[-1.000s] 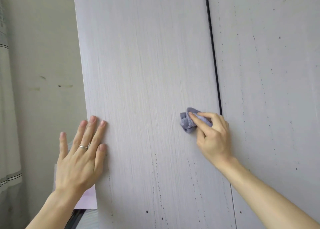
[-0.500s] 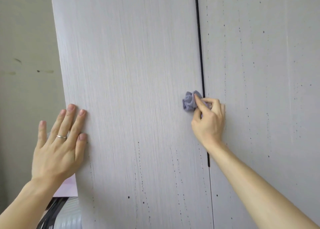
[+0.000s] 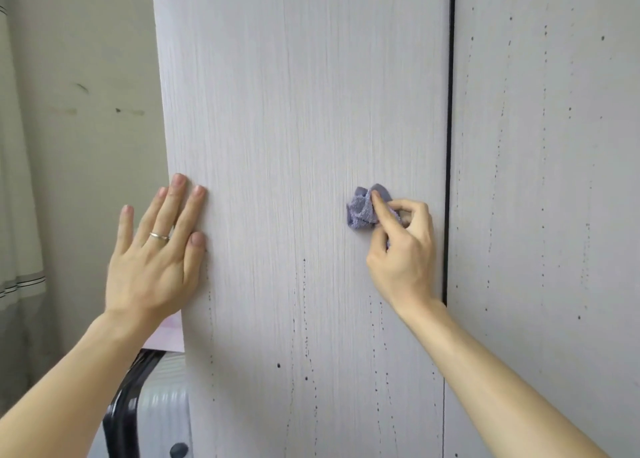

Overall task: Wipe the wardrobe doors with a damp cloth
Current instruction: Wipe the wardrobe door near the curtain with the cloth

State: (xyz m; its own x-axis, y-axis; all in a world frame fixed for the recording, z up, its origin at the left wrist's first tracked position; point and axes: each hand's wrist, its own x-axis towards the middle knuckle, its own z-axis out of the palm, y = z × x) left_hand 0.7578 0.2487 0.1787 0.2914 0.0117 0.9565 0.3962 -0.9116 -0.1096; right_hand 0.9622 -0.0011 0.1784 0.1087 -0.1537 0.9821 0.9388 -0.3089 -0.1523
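My right hand point(image 3: 401, 249) pinches a small bunched lilac cloth point(image 3: 362, 211) between thumb and curled fingers and presses it against the left wardrobe door point(image 3: 294, 111), about mid-height in view and a little left of the dark gap point(image 3: 450, 111) between the doors. My left hand point(image 3: 156, 260) lies flat and open, fingers straight, on the same door's left edge, bracing it; a ring point(image 3: 159, 236) sits on one finger. Above and level with the cloth the panel looks clean to me, while trails of dark specks point(image 3: 304, 319) run vertically below it, directly under my right hand and wrist. So the dirt lies downward from the cloth, and its streaks run top to bottom; I judge the next stroke should drag down along them. The right wardrobe door point(image 3: 554, 145), across the gap, is speckled over its whole visible height and looks untouched. My right hand is by far the nearer one to both patches. A pale ribbed suitcase point(image 3: 162, 405) stands low beside the wardrobe.
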